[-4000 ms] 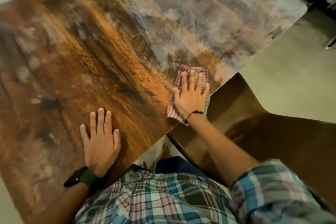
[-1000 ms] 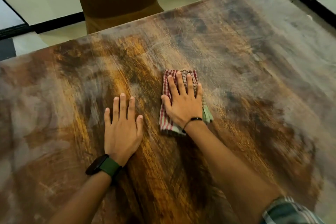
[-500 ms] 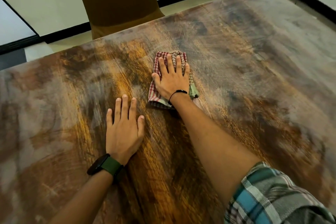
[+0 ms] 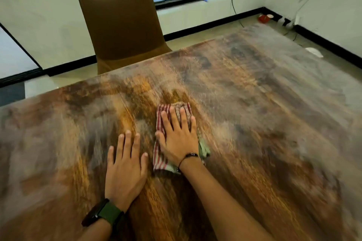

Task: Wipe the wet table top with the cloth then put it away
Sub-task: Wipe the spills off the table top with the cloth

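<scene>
Head view looks down on a worn wooden table top (image 4: 264,103), where the right hand (image 4: 179,136) lies flat on a folded striped cloth (image 4: 159,157), fingers straight and spread, pressing it to the wood rather than grasping it. The cloth sits near the middle of the table, closer to the person than to the brown chair (image 4: 119,23) at the far edge, with its red-striped border and a greenish corner poking out from under the palm and wrist. Just to its left, close beside it, the left hand (image 4: 125,168) rests palm-down on the bare wood, fingers extended and holding nothing; a dark watch with a green strap (image 4: 103,213) sits on that wrist. The cloth looks thin, soft and limp, probably damp, so it should weigh very little and slide easily under flat pressure, but it will likely bunch or unfold if pushed from one edge only. For wiping, a broad palm over the folded centre seems the surest hold. To lift it for putting away, pinching the folded layers together at the near exposed edge looks better than taking a single corner, which would let it fall open and drip.
</scene>
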### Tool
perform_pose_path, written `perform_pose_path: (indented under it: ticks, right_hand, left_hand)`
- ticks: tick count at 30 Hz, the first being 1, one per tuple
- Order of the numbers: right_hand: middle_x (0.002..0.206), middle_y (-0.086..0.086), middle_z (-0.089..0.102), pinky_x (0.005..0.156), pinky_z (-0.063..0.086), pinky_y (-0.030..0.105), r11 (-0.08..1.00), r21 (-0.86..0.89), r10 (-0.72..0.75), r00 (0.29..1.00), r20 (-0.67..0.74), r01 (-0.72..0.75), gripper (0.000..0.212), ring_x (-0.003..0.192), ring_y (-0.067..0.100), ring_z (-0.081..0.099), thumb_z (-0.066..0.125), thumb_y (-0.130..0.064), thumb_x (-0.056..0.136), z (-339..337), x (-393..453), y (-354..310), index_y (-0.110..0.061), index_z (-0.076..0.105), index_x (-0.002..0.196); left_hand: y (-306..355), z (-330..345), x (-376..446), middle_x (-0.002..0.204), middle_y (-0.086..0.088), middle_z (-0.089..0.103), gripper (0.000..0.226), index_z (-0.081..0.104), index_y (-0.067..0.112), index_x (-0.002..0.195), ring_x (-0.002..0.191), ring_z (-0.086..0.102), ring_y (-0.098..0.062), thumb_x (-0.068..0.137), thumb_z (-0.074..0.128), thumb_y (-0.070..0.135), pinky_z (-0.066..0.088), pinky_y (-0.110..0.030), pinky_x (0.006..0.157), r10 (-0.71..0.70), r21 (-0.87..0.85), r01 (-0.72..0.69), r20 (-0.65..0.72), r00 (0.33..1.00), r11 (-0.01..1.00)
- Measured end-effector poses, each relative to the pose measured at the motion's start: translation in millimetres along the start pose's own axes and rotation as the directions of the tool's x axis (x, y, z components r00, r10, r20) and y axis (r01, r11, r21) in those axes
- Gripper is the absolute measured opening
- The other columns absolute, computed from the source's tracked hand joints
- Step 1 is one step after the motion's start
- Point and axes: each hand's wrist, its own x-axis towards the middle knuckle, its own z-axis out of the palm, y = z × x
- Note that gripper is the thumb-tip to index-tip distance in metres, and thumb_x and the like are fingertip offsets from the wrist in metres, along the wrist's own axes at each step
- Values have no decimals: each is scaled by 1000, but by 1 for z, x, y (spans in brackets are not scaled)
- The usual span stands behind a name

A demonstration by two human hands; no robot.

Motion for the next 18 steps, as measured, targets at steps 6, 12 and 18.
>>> perform_pose_path:
  ticks: [6, 12, 18]
  right_hand:
    - [142, 0, 49, 106, 15, 49, 999, -21, 34, 998, -52, -35, 61, 133, 28, 40, 14, -56, 95, 12, -44, -3, -27, 45, 139]
    - [141, -3, 50, 106, 11, 48, 1000, 2, 9, 1000, 17, -9, 61, 131, 25, 37, 14, -59, 94, 6, -16, 1, -31, 47, 137]
    - [160, -3, 3, 112, -15, 47, 998, 15, -57, 998, -39, 58, 71, 146, 24, -5, -4, -64, 87, -9, 67, 17, -34, 8, 150]
  left_hand:
    - [-1, 3, 2, 141, -8, 44, 65, 44, 13, 136, 131, 37, -22, 94, 9, 48, 23, -43, 104, -36, -21, 37, 56, 998, 999]
    - [3, 2, 17, 129, -12, 57, 69, 48, 17, 127, 122, 40, -23, 92, 2, 54, 12, -33, 110, -39, -116, 42, 26, 999, 992]
    - [0, 6, 107, 146, -8, 37, 70, 44, 14, 136, 134, 35, -28, 86, 13, 52, 29, -49, 106, -32, -44, 31, -13, 999, 999]
